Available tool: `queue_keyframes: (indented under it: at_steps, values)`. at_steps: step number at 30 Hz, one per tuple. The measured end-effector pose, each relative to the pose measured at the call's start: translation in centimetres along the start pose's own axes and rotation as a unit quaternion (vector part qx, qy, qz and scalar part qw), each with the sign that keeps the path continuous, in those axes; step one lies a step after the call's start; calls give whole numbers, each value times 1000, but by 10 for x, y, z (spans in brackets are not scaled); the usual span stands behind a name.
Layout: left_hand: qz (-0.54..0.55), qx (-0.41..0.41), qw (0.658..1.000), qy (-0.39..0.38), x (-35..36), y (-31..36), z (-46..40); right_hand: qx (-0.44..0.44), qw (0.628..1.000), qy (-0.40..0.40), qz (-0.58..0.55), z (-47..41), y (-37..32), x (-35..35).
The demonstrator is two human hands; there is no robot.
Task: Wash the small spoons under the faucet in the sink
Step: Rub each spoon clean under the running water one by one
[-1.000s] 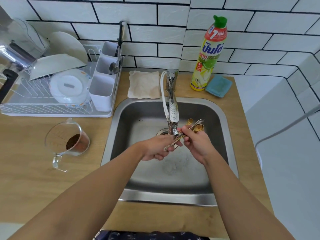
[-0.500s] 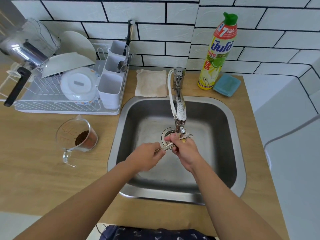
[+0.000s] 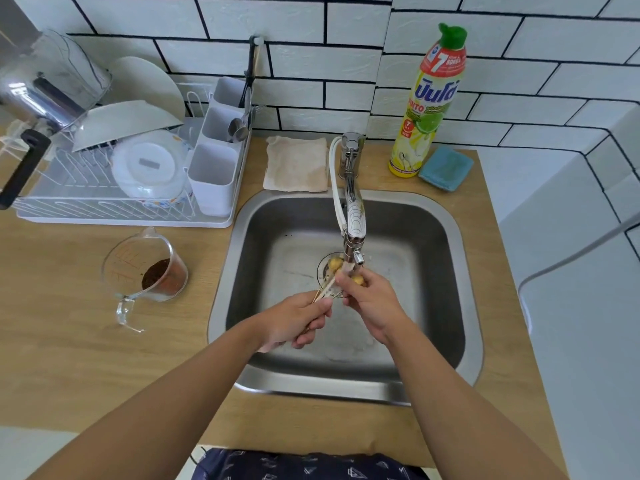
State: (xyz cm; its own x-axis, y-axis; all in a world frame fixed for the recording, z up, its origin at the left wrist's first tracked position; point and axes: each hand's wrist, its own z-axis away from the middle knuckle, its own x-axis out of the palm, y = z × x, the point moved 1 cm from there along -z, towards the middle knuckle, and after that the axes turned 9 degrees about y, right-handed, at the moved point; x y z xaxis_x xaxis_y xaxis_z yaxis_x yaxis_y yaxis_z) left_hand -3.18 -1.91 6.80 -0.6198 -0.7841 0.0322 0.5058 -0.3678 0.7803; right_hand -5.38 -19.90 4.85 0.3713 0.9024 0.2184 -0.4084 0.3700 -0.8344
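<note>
A bunch of small gold and silver spoons (image 3: 333, 276) sits over the steel sink (image 3: 460, 306), just under the spout of the faucet (image 3: 353, 216). My left hand (image 3: 294, 322) grips the handle ends. My right hand (image 3: 372, 299) pinches the spoons near their bowls, right below the spout. One gold bowl shows left of the spout, another by my right fingers. The spoons are blurred. I cannot tell whether water is running.
A white dish rack (image 3: 121, 188) with plates, a lid and a cutlery holder stands at the back left. A measuring cup (image 3: 145, 271) with brown grounds sits left of the sink. Behind the sink lie a cloth (image 3: 296, 164), a dish soap bottle (image 3: 427, 102) and a blue sponge (image 3: 446, 168).
Both hands have moved the spoons from right of the spout to directly under it and a little lower. My right hand has slid up to the bowls.
</note>
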Motion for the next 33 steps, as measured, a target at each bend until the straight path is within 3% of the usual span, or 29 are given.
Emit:
queue_keyframes:
  at_steps: [2,6,13,20,24,29,33]
  values:
    - [26,1,999,24,1,0,-2,20,998,8,-52,1,1,-2]
    - [7,-7,1000,9,1,2,-3,40,998,25,-53,2,-3,0]
    - [20,-22,999,-13,-2,4,-1,-4,992,39,-121,-2,-8,-5]
    - [24,-12,1000,0,2,0,-3,-11,991,109,-77,-5,-5,-6]
    - [-4,-4,1000,5,2,1,-5,2,997,74,-21,-5,-6,-7]
    - [-23,-49,996,-67,3,8,-4,-22,995,73,56,-6,-13,2]
    - [-45,-54,995,-70,5,16,-6,4,995,78,-57,-9,-13,5]
